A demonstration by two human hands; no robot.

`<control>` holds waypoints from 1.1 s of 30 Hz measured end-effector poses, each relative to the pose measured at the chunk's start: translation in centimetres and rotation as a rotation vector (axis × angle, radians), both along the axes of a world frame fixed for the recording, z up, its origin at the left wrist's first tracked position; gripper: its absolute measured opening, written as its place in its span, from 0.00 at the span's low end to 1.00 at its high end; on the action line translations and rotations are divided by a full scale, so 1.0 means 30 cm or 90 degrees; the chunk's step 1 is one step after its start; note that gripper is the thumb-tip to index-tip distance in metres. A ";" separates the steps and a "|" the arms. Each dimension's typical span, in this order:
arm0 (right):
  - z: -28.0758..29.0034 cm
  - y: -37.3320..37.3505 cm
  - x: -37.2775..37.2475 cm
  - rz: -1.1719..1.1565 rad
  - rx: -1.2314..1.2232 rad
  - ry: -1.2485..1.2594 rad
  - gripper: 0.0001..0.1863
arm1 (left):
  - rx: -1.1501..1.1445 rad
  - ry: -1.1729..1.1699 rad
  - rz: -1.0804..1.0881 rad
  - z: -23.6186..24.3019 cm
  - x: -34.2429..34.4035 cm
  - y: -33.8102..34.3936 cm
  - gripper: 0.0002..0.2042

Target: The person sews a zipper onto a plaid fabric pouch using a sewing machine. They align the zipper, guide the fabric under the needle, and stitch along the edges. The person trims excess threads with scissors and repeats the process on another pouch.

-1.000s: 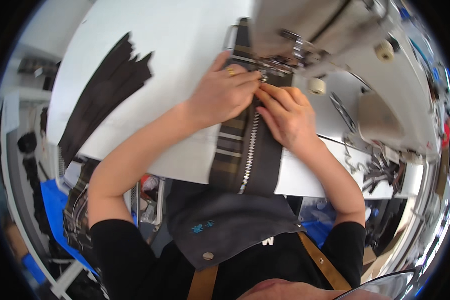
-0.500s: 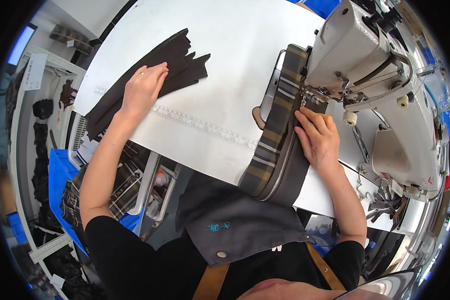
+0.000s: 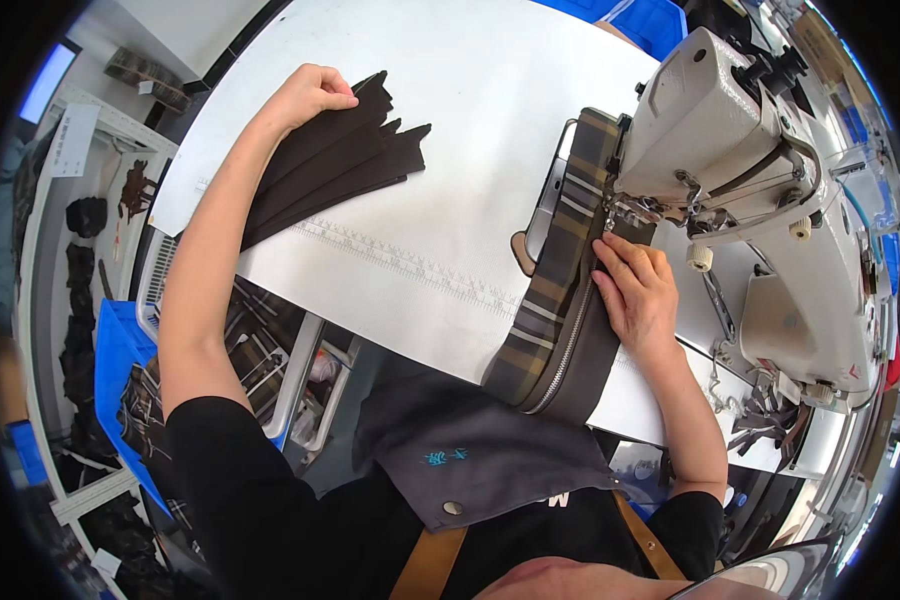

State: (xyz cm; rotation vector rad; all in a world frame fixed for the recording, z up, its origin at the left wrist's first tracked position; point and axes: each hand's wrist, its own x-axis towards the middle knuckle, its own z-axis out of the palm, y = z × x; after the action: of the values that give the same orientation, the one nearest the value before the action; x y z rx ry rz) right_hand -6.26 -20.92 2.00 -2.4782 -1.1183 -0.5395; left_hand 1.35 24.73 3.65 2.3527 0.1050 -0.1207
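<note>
A fanned stack of dark brown fabric strips [image 3: 345, 155] lies at the left of the white table. At its far edge my left hand [image 3: 312, 95] pinches the uppermost strip between thumb and fingers. A plaid fabric piece [image 3: 542, 335] with a silver zipper [image 3: 560, 367] and a dark brown band runs under the needle area of the white sewing machine [image 3: 705, 120]. My right hand [image 3: 642, 290] bears down on the brown band just in front of the presser foot, thumb and fingertips gathered at the zipper. The needle tip is too small to make out.
A ruler scale [image 3: 410, 262] is marked across the white table [image 3: 470, 60]. Left of my body hangs a blue bin [image 3: 120, 350] with plaid pieces. Dark scraps [image 3: 770, 420] lie at the right below the machine. Another blue bin [image 3: 650, 25] stands at the far edge.
My left hand has moved from the middle of the brown stack to its far edge, and the strips have spread apart. My right hand stays on the zippered piece.
</note>
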 end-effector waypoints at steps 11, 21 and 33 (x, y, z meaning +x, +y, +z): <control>0.004 0.001 -0.003 0.000 0.008 -0.013 0.17 | 0.034 0.066 0.038 0.026 0.015 -0.031 0.06; -0.002 0.006 -0.005 -0.003 0.008 -0.020 0.16 | 0.099 -0.243 -0.005 0.371 -0.389 -0.196 0.06; -0.023 -0.004 -0.002 -0.001 0.044 -0.054 0.13 | 0.373 -0.299 -0.369 0.013 -0.598 -0.501 0.24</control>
State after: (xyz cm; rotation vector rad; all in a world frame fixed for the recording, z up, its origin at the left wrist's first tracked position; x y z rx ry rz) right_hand -6.33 -21.04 1.31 -2.4173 -1.1110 -0.6772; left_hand -16.59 9.71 4.05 2.8501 -0.8802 0.2145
